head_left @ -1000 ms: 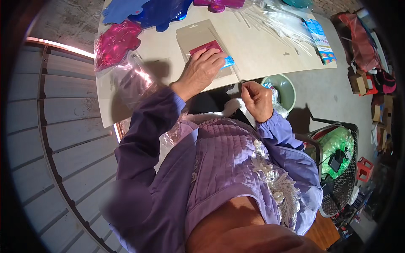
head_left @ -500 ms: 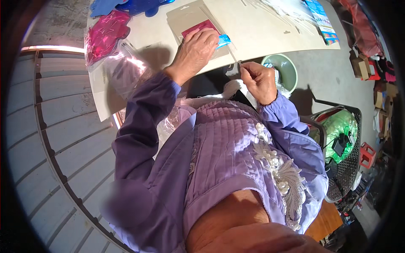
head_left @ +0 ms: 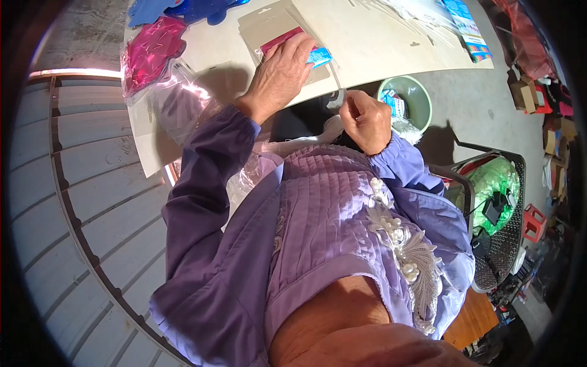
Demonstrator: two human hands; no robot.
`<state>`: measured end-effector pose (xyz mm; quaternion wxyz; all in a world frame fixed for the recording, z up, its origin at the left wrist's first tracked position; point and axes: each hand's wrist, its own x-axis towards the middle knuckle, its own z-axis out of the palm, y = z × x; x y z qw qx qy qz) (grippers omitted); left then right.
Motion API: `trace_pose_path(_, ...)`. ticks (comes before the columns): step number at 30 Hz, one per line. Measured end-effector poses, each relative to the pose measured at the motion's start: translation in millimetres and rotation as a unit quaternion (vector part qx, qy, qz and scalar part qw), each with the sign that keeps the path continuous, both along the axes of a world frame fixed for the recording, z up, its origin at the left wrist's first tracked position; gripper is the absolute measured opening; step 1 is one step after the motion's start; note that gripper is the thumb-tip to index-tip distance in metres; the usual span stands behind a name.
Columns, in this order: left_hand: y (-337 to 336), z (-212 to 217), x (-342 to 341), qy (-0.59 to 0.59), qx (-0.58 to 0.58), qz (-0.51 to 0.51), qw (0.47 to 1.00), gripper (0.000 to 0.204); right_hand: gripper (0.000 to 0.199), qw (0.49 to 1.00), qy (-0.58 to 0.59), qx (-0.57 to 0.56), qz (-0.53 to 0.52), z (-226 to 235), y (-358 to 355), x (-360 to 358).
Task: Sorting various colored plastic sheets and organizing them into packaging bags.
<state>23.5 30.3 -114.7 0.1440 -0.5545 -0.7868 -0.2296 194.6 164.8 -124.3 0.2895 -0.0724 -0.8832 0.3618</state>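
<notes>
My left hand [head_left: 278, 76] lies over a flat magenta-and-blue packet [head_left: 320, 58], its slightly bent fingers covering much of it. Under the packet is a clear plastic bag [head_left: 260, 27] with a hang hole at its far end. At the table's near edge, my right hand [head_left: 369, 125] is closed in a pinch on a thin clear plastic strip [head_left: 337, 81]. That strip runs along the bag's right side toward my right fingers. Whether it is part of the bag I cannot tell.
A pale green bin [head_left: 422, 98] with packaging inside stands below the cream table [head_left: 379, 61]. Pink [head_left: 153, 52] and blue [head_left: 205, 8] film pieces lie at the left. Clear strips [head_left: 409, 25] and a colourful card [head_left: 468, 30] lie far right. A chair [head_left: 498, 244] holds a green bag.
My right hand has moved slightly left and nearer to me, still pinching the strip. The packet and bag have shifted a little left under my left hand.
</notes>
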Motion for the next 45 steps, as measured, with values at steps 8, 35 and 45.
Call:
trace_pose_path(8, -3, -3, -2, -0.021, -0.009, -0.005, 1.0, 0.039, 0.017, 0.993, -0.062, -0.099, -0.005, 18, -5, -13)
trace_pose_path(35, -7, -1, -6, -0.044, -0.085, 0.002, 0.995, 0.039, 0.025, 0.997, -0.004, 0.078, -0.018, 37, 122, -14)
trace_pose_path(45, -13, 3, -20, -0.213, 0.011, -0.049, 0.976, 0.021, 0.029, 0.953, -0.056, 0.298, 0.022, 12, 149, -76)
